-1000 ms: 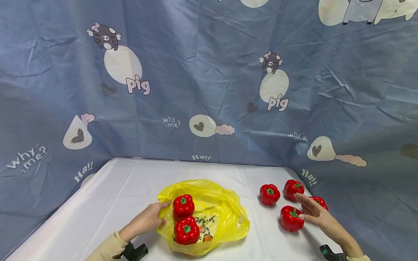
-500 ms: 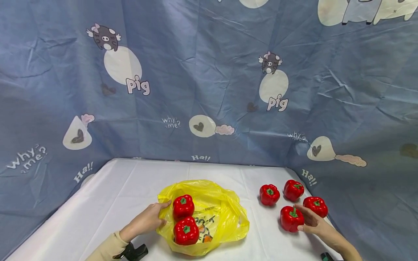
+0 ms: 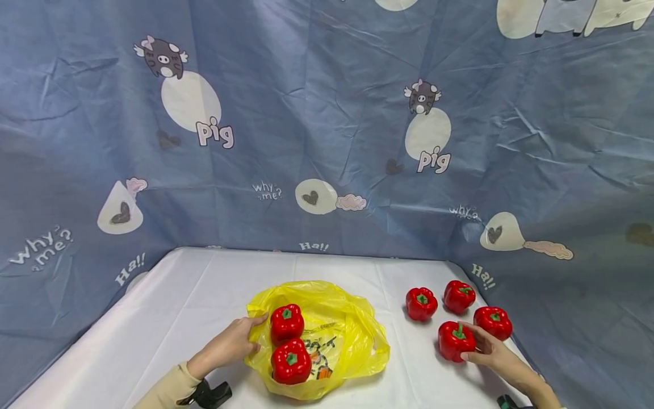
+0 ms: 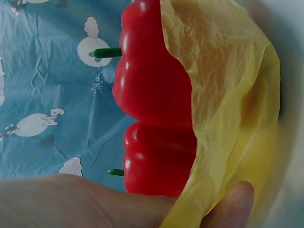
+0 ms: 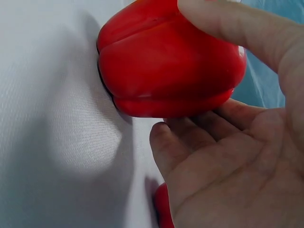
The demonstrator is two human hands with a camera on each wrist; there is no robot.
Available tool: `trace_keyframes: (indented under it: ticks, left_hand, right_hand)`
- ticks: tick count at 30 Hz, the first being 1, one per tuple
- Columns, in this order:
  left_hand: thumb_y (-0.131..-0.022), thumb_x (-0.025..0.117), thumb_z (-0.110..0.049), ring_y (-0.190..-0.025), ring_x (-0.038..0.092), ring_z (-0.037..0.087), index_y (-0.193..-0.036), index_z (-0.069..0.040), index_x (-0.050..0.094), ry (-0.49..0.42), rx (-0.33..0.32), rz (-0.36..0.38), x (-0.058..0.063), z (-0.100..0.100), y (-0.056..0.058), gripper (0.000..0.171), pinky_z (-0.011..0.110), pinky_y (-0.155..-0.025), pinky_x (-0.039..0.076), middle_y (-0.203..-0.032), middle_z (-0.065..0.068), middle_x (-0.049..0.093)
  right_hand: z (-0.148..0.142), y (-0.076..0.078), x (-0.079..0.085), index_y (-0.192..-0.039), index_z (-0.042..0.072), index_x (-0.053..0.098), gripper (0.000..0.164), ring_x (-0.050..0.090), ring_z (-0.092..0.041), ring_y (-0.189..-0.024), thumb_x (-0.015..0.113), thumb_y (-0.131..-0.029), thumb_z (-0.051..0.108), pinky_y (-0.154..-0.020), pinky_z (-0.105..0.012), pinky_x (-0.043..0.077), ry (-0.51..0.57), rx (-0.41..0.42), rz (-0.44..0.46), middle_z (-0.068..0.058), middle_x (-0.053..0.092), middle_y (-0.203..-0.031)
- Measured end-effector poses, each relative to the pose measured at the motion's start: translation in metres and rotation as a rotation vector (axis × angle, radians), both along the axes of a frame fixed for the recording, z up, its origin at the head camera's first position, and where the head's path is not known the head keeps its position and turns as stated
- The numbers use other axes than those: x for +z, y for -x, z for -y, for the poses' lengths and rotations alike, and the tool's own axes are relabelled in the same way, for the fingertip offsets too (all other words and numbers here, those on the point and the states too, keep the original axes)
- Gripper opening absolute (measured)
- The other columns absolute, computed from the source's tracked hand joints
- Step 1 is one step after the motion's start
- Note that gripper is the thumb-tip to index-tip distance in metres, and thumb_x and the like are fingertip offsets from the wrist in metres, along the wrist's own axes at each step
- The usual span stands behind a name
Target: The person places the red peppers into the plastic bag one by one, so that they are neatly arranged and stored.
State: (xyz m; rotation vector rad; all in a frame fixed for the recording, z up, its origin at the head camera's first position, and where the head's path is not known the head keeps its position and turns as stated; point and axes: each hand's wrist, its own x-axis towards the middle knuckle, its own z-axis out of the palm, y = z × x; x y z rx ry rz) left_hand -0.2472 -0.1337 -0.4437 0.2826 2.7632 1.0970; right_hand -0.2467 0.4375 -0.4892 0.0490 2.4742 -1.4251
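Note:
At the left rim of a yellow plastic bag (image 3: 352,335), my left hand (image 3: 230,343) pinches the film; the left wrist view has the thumb outside the bag's edge (image 4: 223,109). Two red bell peppers, a rear one (image 3: 287,324) and a front one (image 3: 291,362), sit upright inside the open bag by that rim. On the right, my right hand (image 3: 493,352) grips another red bell pepper (image 3: 453,342) from its right side. The right wrist view shows the thumb across this pepper (image 5: 166,71) and the other fingers around its far side, partly hidden.
Three more red bell peppers lie close by: one (image 3: 421,304) at back left, one (image 3: 458,296) at back right and one (image 3: 494,322) just beyond the right hand. White cloth covers the table (image 3: 204,301); a blue printed curtain (image 3: 327,142) stands behind and at both sides.
My right hand has come down and closed round the nearest loose pepper, uncovering the pepper behind it. The left hand and the bag stay in place.

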Motion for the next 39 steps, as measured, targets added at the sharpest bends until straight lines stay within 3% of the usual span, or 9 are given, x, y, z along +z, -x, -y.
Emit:
trace_keyframes:
  ticks: [14, 21, 27, 31, 39]
  left_hand:
    - [-0.076, 0.069, 0.007, -0.054, 0.044, 0.016, -0.136, 0.007, 0.05, 0.002, 0.0, 0.023, 0.001, 0.001, 0.0, 0.063, 0.025, -0.047, 0.04, -0.138, 0.027, 0.051]
    - [-0.075, 0.068, 0.008, -0.056, 0.044, 0.016, -0.134, 0.008, 0.051, -0.011, -0.009, 0.014, -0.002, 0.002, 0.0, 0.062, 0.024, -0.048, 0.04, -0.139, 0.028, 0.05]
    - [-0.076, 0.069, 0.006, -0.052, 0.043, 0.015, -0.135, 0.007, 0.051, 0.0, -0.006, 0.007, -0.002, 0.002, 0.001, 0.062, 0.024, -0.046, 0.039, -0.137, 0.027, 0.052]
    - [-0.076, 0.069, 0.006, -0.05, 0.041, 0.013, -0.135, 0.006, 0.051, 0.006, -0.006, 0.003, -0.001, 0.002, 0.001, 0.062, 0.024, -0.045, 0.038, -0.136, 0.027, 0.053]
    - [-0.076, 0.068, 0.007, -0.051, 0.042, 0.014, -0.136, 0.006, 0.05, -0.006, -0.004, 0.01, 0.0, 0.001, -0.001, 0.063, 0.024, -0.046, 0.039, -0.134, 0.027, 0.054]
  right_hand:
    - [0.004, 0.002, 0.0, -0.147, -0.007, 0.022, 0.085, 0.034, -0.051, -0.133, 0.068, -0.087, 0.03, -0.097, -0.053, 0.046, -0.046, -0.018, -0.009, -0.033, 0.032, -0.148]
    - [0.011, 0.004, 0.004, -0.147, -0.004, 0.028, 0.083, 0.042, -0.048, -0.13, 0.071, -0.085, 0.029, -0.094, -0.051, 0.049, -0.041, -0.006, -0.035, -0.03, 0.038, -0.146]
    - [0.02, 0.003, 0.017, -0.147, -0.005, 0.027, 0.083, 0.042, -0.049, -0.13, 0.069, -0.086, 0.033, -0.092, -0.05, 0.05, -0.064, -0.003, -0.056, -0.032, 0.037, -0.146]
    - [0.028, 0.002, 0.026, -0.149, -0.001, 0.028, 0.081, 0.043, -0.046, -0.13, 0.07, -0.086, 0.031, -0.093, -0.049, 0.05, 0.001, 0.001, -0.068, -0.03, 0.037, -0.148]
    - [0.048, 0.004, 0.046, -0.149, 0.002, 0.028, 0.08, 0.046, -0.044, -0.129, 0.07, -0.086, 0.026, -0.093, -0.05, 0.05, 0.079, 0.096, -0.142, -0.03, 0.038, -0.147]
